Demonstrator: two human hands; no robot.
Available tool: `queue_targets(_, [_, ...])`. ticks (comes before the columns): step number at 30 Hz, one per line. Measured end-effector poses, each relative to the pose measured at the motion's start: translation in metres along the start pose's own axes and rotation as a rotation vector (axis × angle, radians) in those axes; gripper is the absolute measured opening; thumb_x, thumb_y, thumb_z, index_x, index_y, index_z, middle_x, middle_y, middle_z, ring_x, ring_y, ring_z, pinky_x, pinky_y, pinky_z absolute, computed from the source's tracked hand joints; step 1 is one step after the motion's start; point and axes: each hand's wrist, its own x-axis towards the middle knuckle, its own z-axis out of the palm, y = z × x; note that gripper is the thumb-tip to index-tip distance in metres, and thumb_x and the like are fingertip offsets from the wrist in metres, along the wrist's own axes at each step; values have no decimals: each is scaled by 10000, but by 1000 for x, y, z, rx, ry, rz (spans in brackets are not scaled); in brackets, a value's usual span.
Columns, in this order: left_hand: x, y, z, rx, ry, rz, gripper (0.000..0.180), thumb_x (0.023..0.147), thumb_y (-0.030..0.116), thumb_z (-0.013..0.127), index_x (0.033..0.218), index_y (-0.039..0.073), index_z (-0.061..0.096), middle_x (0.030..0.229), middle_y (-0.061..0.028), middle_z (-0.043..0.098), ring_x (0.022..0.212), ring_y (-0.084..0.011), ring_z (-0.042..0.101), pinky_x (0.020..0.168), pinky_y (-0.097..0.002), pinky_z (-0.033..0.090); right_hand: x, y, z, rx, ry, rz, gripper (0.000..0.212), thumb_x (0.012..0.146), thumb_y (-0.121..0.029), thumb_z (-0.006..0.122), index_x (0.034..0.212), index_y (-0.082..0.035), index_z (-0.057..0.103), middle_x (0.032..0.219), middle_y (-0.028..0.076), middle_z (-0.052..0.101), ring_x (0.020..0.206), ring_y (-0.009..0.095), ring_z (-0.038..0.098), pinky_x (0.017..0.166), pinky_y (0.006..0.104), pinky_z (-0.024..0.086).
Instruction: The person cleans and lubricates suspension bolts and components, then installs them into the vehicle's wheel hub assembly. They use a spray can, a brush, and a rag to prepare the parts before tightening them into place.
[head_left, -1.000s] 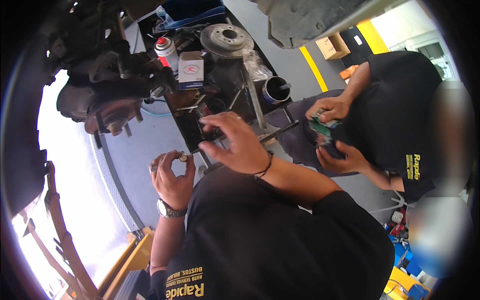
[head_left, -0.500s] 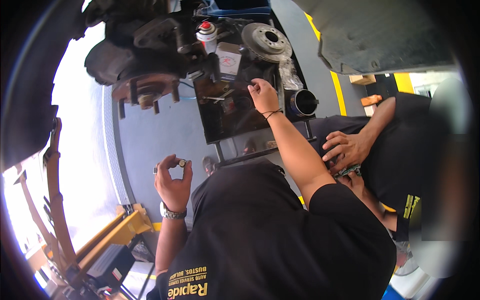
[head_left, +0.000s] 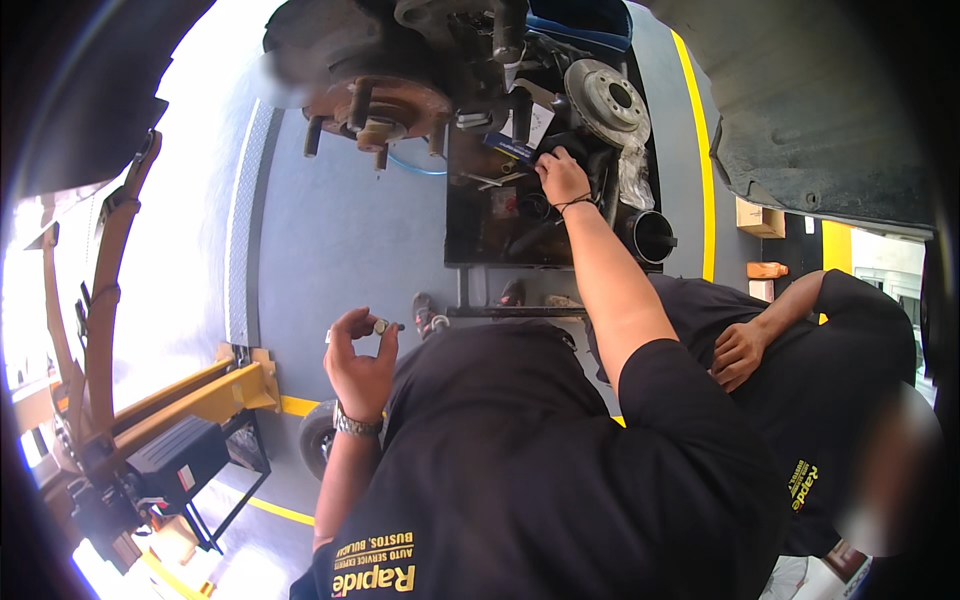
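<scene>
Head view: between the earlier pictures and now, the right hand (head_left: 562, 175) is brought from the near part of the bench (head_left: 600, 255) up beside the white-and-blue box (head_left: 530, 122).
Right hand: its fingers are curled downward at the box's near edge; whether anything is grasped cannot be told, as the fingertips are partly hidden.
Left hand: a small metal piece (head_left: 382, 327) is pinched between thumb and fingers of the left hand (head_left: 360, 370), held in the air well apart from the bench, as in both earlier pictures.
Meaning: by judgement, attention is given to the things around the box, while the metal piece is kept ready and one hand is thereby occupied.
Co-worker's arm (head_left: 790, 310): it is rested low at the right hand's 4 o'clock; the green packet handled earlier is no longer seen.
Bench crowding: from the right hand, the box is set at 11 o'clock, the brake disc (head_left: 607, 100) at 1, the clear plastic wrap (head_left: 635, 175) at 3 and the dark tin (head_left: 650, 240) at 4.
Hub (head_left: 380, 115): its projecting studs are found at the left hand's 12 o'clock, to be skirted.
Floor (head_left: 325, 235): the widest room is offered here, between left hand and hub.
</scene>
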Motion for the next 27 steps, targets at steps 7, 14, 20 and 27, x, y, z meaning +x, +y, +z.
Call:
queue_targets(7, [11,11,-8,-270,-12,-105,433,820,46,830,1183,-18,603,960,-84,726,875,-158,678,815,-315,544,-7,7,0,-17,-101,-95,408,895,-217,743,1293,-179,661,1092,168,614,994,401,657,849,486,551])
queue_targets(14, [33,25,-23,-1035,-115,-515,353,950,23,696,1265,-26,547,1032,-126,697,872,-154,631,786,-290,500,4,16,10,8,-22,-173,135,932,-187,693,897,-64,650,981,132,644,905,372,663,788,475,546])
queue_targets(20, [41,29,-23,-1056,-125,-514,429,912,64,770,1260,-30,538,994,-102,721,891,-124,631,829,-282,507,12,5,-8,50,-48,-69,394,855,-365,802,914,-49,574,841,131,634,788,368,644,718,462,533])
queue_targets(27, [49,39,1,-298,-123,5,466,802,89,856,1184,8,601,948,-64,756,826,-124,659,750,-303,544,-58,-138,-130,761,-93,-195,420,843,-298,848,1130,-50,668,1000,78,713,859,192,708,771,335,561])
